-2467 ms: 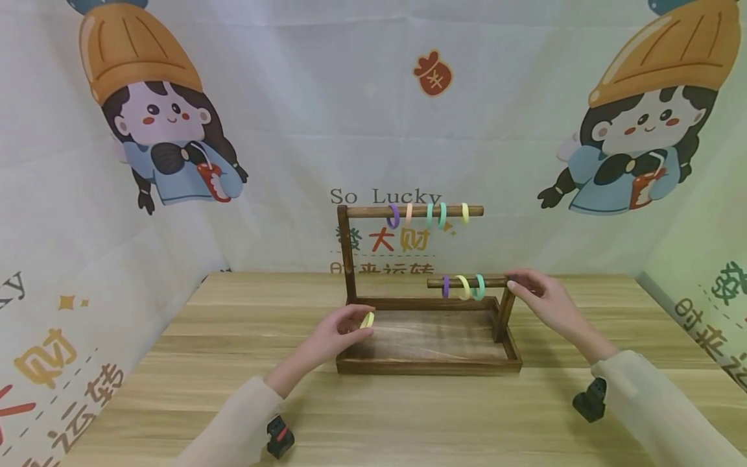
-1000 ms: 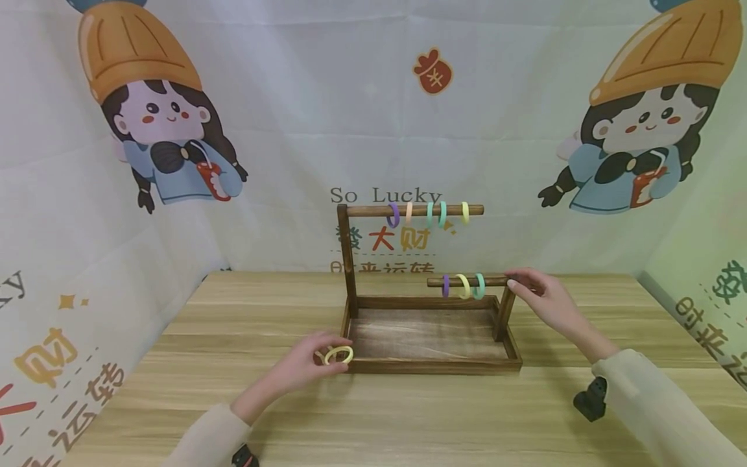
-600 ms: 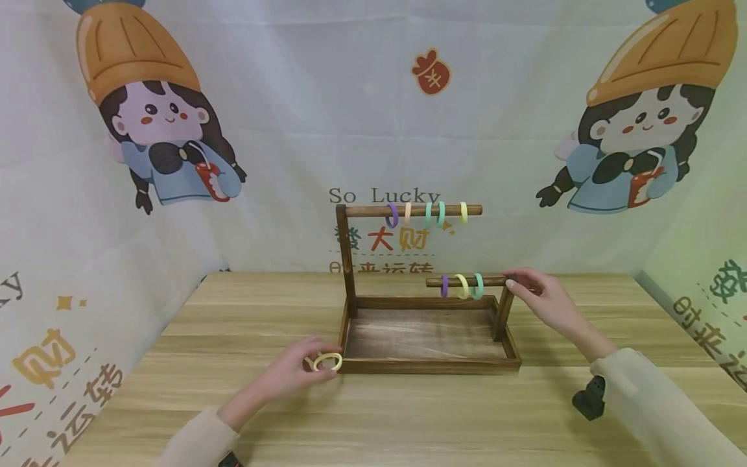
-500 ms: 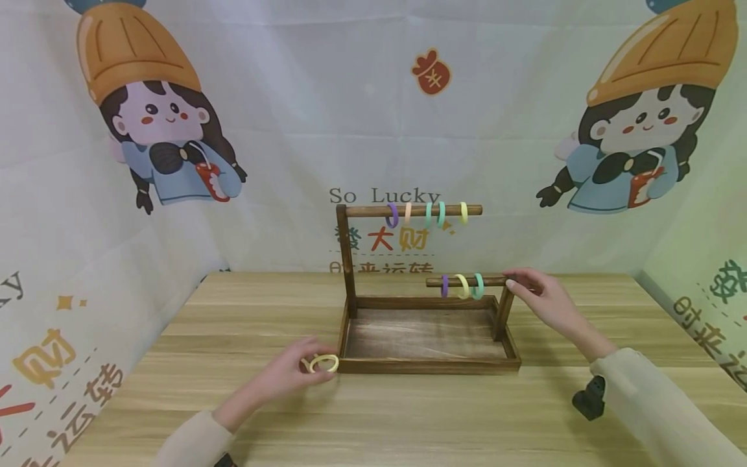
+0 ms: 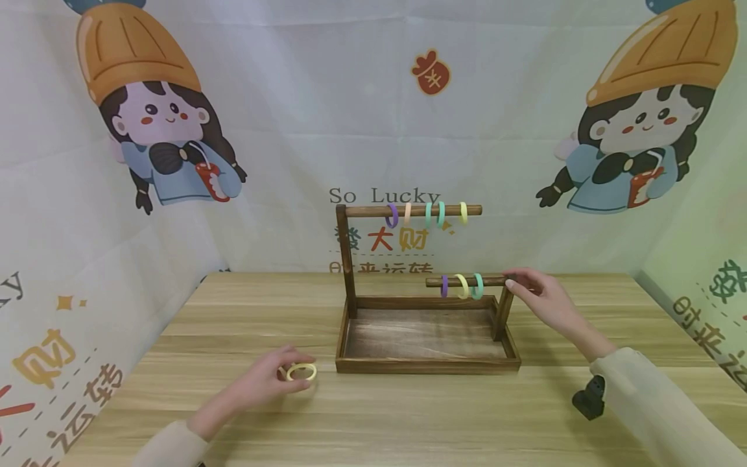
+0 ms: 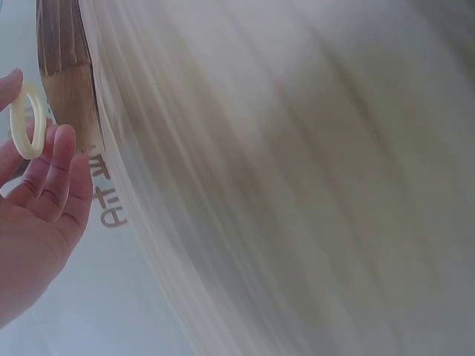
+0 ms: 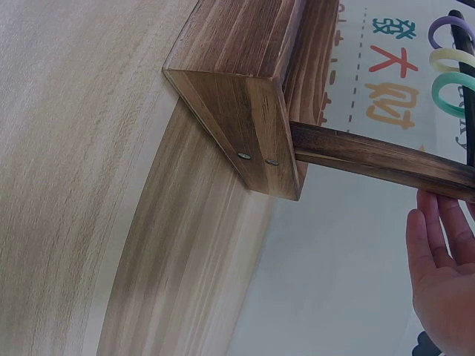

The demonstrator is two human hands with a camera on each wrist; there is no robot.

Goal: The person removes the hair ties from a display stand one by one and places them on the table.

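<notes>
My left hand (image 5: pixel 265 379) pinches a pale yellow ring (image 5: pixel 315 373) between thumb and fingers, over the table left of the wooden rack (image 5: pixel 428 367). The left wrist view also has this ring (image 6: pixel 16 130) at the fingertips. My right hand (image 5: pixel 548 301) holds the top of the rack's short right post (image 5: pixel 504 314), thumb in front. From the right wrist camera, its fingers (image 7: pixel 438 230) lie against that post. On the lower bar hang a purple ring (image 5: pixel 445 287), a yellow ring (image 5: pixel 464 288) and a mint ring (image 5: pixel 480 287).
The upper bar (image 5: pixel 364 211) carries several more rings, among them a purple ring (image 5: pixel 392 218), a peach ring (image 5: pixel 407 213) and a yellow ring (image 5: pixel 463 213). A tall post (image 5: pixel 347 266) supports it at the left. Printed cloth (image 5: pixel 280 130) stands behind the wooden table (image 5: pixel 408 415).
My left hand has carried the yellow ring from over the rack's left end leftward and toward me, past the tray edge. My right hand stays at the short post; the hanging rings have not moved.
</notes>
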